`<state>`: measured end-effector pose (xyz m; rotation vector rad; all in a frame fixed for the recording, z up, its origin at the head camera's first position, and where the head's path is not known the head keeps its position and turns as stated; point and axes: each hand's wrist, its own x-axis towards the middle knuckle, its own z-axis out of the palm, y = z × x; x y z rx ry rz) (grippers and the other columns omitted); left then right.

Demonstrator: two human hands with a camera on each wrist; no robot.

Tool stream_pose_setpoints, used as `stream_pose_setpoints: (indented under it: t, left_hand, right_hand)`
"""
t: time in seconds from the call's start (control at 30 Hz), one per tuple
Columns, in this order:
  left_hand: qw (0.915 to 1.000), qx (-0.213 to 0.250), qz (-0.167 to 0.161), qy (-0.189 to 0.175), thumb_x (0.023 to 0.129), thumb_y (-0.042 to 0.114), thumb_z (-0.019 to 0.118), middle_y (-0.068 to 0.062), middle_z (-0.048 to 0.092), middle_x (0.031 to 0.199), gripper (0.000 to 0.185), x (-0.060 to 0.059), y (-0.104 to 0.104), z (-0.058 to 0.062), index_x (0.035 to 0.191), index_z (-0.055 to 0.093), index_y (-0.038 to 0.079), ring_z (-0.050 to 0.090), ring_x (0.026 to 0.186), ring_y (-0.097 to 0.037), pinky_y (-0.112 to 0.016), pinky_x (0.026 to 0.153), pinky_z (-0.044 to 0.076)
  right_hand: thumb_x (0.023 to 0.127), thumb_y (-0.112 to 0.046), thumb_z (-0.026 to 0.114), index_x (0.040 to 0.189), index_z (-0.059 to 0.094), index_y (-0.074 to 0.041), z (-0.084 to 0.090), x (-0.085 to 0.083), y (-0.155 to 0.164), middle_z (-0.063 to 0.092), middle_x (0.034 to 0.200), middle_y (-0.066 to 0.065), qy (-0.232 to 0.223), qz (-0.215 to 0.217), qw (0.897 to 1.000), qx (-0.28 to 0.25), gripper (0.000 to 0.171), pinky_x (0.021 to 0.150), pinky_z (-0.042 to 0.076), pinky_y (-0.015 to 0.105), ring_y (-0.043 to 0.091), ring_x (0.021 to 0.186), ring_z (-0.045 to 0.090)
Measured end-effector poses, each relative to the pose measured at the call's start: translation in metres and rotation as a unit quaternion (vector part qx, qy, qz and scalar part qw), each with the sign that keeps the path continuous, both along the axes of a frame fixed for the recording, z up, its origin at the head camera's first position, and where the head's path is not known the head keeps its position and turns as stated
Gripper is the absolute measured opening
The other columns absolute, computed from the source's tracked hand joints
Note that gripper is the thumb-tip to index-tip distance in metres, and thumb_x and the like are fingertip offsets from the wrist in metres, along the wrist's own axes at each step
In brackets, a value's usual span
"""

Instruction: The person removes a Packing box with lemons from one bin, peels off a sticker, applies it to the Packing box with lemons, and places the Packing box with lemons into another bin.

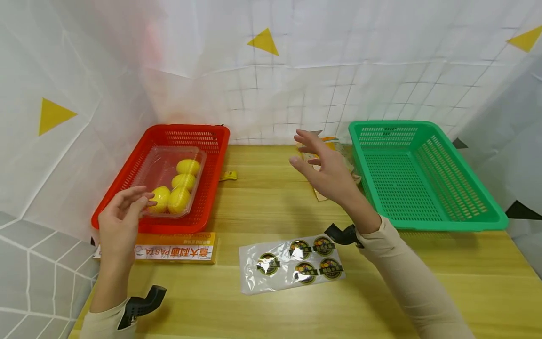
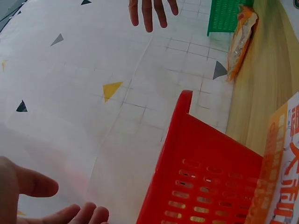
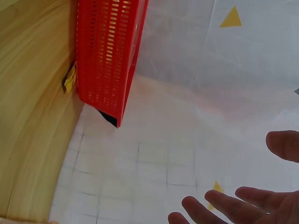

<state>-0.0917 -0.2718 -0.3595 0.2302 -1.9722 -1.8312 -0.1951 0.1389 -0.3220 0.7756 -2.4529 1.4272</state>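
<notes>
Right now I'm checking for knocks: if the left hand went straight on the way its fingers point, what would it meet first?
Probably the clear tray of lemons in the red basket; the left hand hovers at its near corner, though depth is unclear.

The table [image 1: 271, 301] is viewed downward from head height; the red basket [image 1: 169, 141] [image 2: 205, 186] [image 3: 107, 51] is seen close by both wrist cameras.
</notes>
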Motion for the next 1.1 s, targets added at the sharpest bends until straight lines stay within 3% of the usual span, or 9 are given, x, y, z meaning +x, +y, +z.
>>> stream_pose_setpoints:
  t: [0.2,0.33,0.43,0.53,0.63,0.77,0.87,0.97,1.1]
  left_hand:
    - [0.9982,0.026,0.013,-0.052,0.103,0.015,0.068,-0.009,0.073,0.085,0.022,0.013,-0.011,-0.01,0.111,0.071,-0.005,0.07,0.068,-0.02,-0.023,0.065,0.059]
    - [0.9971,0.034,0.003,-0.068,0.104,0.018,0.066,-0.009,0.072,0.078,0.025,0.021,-0.018,-0.016,0.104,0.072,-0.007,0.069,0.06,-0.022,-0.026,0.061,0.059]
    - [0.9936,0.025,-0.002,-0.11,0.105,0.023,0.065,-0.008,0.072,0.074,0.033,0.026,-0.023,-0.019,0.095,0.074,-0.006,0.07,0.058,-0.022,-0.027,0.058,0.059]
    - [0.9839,-0.013,-0.017,-0.178,0.107,0.032,0.06,-0.007,0.074,0.072,0.047,0.031,-0.029,-0.024,0.092,0.076,-0.009,0.072,0.06,-0.021,-0.03,0.058,0.06]
    - [0.9666,-0.063,-0.042,-0.245,0.108,0.044,0.054,-0.008,0.075,0.075,0.061,0.032,-0.034,-0.031,0.097,0.075,-0.012,0.075,0.065,-0.02,-0.032,0.061,0.061]
    - [0.9549,-0.06,-0.077,-0.281,0.107,0.052,0.051,-0.011,0.077,0.083,0.073,0.032,-0.039,-0.04,0.112,0.07,-0.018,0.077,0.073,-0.02,-0.034,0.065,0.062]
    - [0.9643,0.022,-0.086,-0.25,0.107,0.048,0.055,-0.011,0.078,0.087,0.062,0.031,-0.041,-0.046,0.116,0.07,-0.011,0.077,0.077,-0.021,-0.034,0.067,0.062]
    - [0.9691,0.16,-0.071,-0.174,0.107,0.033,0.062,-0.011,0.078,0.089,0.035,0.029,-0.039,-0.053,0.105,0.074,0.0,0.077,0.076,-0.022,-0.031,0.067,0.062]
    - [0.9405,0.333,-0.013,-0.066,0.104,0.013,0.065,-0.012,0.076,0.089,0.016,0.025,-0.03,-0.065,0.094,0.07,0.002,0.075,0.068,-0.024,-0.032,0.064,0.062]
  right_hand:
    - [0.102,-0.03,0.067,0.158,0.045,-0.016,-0.001,-0.005,-0.015,0.055,0.151,0.004,-0.003,0.017,1.0,0.0,0.061,0.099,0.052,0.049,0.027,0.128,0.06]
    - [0.102,-0.029,0.068,0.157,0.045,-0.015,-0.005,-0.006,-0.02,0.056,0.15,0.005,-0.023,0.02,1.0,-0.006,0.061,0.099,0.051,0.05,0.027,0.126,0.06]
    - [0.102,-0.027,0.068,0.157,0.046,-0.015,-0.006,-0.008,-0.024,0.057,0.149,0.006,-0.035,0.024,0.999,-0.007,0.061,0.099,0.051,0.053,0.028,0.126,0.061]
    - [0.102,-0.026,0.068,0.156,0.047,-0.014,-0.007,-0.01,-0.031,0.058,0.148,0.006,-0.035,0.031,0.999,-0.005,0.06,0.098,0.052,0.053,0.026,0.123,0.062]
    - [0.102,-0.026,0.068,0.156,0.047,-0.014,-0.007,-0.014,-0.041,0.059,0.147,0.006,-0.034,0.039,0.999,-0.001,0.059,0.098,0.053,0.051,0.025,0.121,0.064]
    - [0.102,-0.027,0.068,0.155,0.046,-0.013,-0.006,-0.019,-0.057,0.059,0.147,0.006,-0.044,0.057,0.997,0.008,0.059,0.097,0.054,0.048,0.024,0.12,0.065]
    - [0.103,-0.029,0.066,0.156,0.045,-0.014,-0.004,-0.023,-0.072,0.059,0.146,0.005,-0.06,0.071,0.996,0.018,0.059,0.097,0.054,0.045,0.024,0.121,0.064]
    - [0.103,-0.03,0.065,0.156,0.045,-0.015,-0.002,-0.027,-0.087,0.059,0.146,0.004,-0.075,0.079,0.994,0.027,0.059,0.096,0.053,0.043,0.023,0.12,0.064]
    - [0.103,-0.03,0.065,0.155,0.047,-0.015,-0.002,-0.033,-0.107,0.06,0.145,0.003,-0.094,0.088,0.991,0.024,0.057,0.095,0.054,0.04,0.018,0.117,0.064]
